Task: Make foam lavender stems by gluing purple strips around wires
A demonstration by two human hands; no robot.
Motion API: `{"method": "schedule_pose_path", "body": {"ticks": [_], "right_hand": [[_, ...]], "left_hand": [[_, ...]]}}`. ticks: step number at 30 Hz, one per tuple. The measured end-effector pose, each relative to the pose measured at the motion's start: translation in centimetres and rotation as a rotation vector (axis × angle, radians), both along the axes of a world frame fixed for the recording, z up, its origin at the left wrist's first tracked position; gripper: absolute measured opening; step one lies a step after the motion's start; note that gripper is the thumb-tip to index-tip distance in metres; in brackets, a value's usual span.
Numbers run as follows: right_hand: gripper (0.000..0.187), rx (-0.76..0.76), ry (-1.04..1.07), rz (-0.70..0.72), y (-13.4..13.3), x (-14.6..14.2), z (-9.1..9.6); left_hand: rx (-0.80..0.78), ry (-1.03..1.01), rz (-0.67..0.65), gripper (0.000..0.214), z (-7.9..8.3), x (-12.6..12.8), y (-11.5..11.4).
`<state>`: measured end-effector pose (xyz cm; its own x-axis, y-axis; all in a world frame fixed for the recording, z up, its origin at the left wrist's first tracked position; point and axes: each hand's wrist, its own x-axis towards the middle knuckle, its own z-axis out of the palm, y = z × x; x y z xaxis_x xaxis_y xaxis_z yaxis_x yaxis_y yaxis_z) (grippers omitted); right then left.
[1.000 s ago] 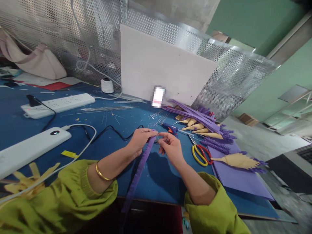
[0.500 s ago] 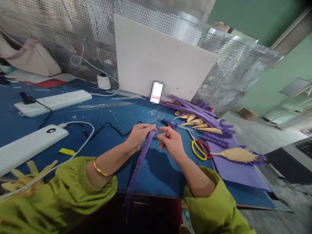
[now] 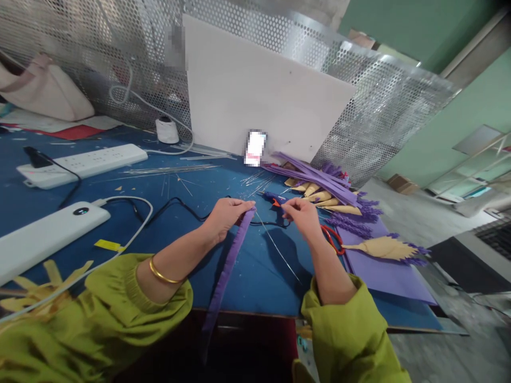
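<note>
My left hand [image 3: 227, 215] pinches the upper end of a long purple fringed paper strip [image 3: 229, 266], which hangs down past the table's front edge. From that pinch a thin wire [image 3: 277, 249] slants down to the right. My right hand [image 3: 301, 215] has its fingers closed at the rear of a blue glue gun [image 3: 269, 197] with an orange trigger; the gun still lies low over the table, and its back part is hidden by the hand. Red-handled scissors [image 3: 333, 239] are partly covered by my right wrist.
Purple paper strips [image 3: 315, 178] and tan-wrapped purple flower stems [image 3: 381, 248] lie at the right, some on purple sheets [image 3: 383, 276]. Loose wires [image 3: 171, 170], a power strip [image 3: 83, 165], a white power bank [image 3: 51, 234] and cables occupy the left. A lit phone [image 3: 255, 148] leans on the white board [image 3: 263, 90].
My right hand has left the wire by the strip's tip and moved right onto the glue gun. The wire now hangs from my left hand, which stays almost in place.
</note>
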<state>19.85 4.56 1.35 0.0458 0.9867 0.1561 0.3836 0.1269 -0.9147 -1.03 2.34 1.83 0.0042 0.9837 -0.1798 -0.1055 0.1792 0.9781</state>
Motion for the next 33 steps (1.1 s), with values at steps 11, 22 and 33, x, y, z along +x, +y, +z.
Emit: {"method": "schedule_pose_path", "body": {"ticks": [11,22,33], "right_hand": [[0.045,-0.245,-0.046,-0.210,3.1,2.7,-2.7],[0.031,-0.214,0.286,-0.165,2.6,0.8,-2.4],[0.032,0.098,0.314,0.245,-0.1,-1.3,-0.5]], "left_hand": [[-0.045,-0.074,-0.012,0.025,-0.1,-0.2,0.3],[-0.032,-0.066,0.006,0.023,-0.2,-0.3,0.5],[-0.031,-0.104,0.084,0.029,-0.3,-0.9,1.1]]}}
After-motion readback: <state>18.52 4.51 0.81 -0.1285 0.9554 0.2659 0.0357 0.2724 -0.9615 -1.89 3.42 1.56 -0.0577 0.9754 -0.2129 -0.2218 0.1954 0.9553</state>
